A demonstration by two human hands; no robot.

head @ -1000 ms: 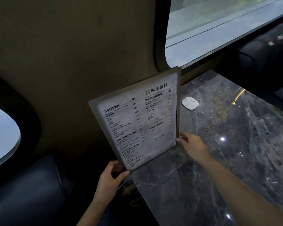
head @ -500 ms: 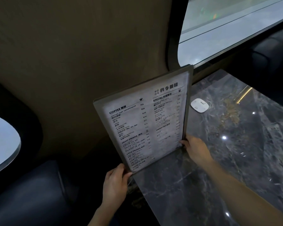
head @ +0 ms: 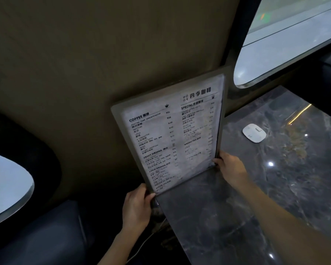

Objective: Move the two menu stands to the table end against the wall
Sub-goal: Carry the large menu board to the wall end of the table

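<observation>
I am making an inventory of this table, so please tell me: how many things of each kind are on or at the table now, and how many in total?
Menu stands: 1 visible, the menu stand held at its lower corners by the left hand and right hand; a second is not discernible.
Small white devices: 1, the white device lying on the marble table.
Total: 2

A café booth: coffee menu stand (head: 172, 134), marble table (head: 275, 197), dark padded seats (head: 36, 236), window (head: 287, 41).
</observation>
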